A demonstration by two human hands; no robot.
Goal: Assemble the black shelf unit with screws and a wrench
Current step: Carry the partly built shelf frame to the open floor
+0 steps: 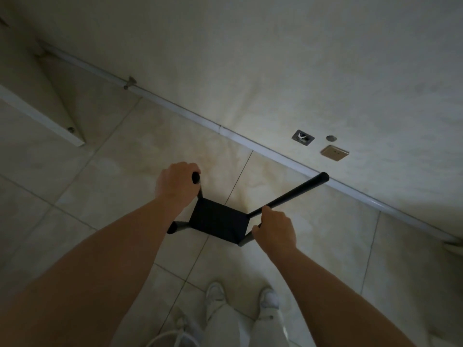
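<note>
We see the black shelf unit [218,222] standing on the tiled floor [105,186] just in front of our feet, its dark square panel seen from above with four posts rising toward us. Our left hand [174,184] curls around the top of the far left post [196,178], while our right hand [275,231] grips the near right post [246,240] with fingers wrapped round it. A long post [290,196] reaches toward the pale wall [275,58]. Low on that wall sit an outlet [334,153] and a small plate [303,138]. White shoes [215,296] show below.
</note>
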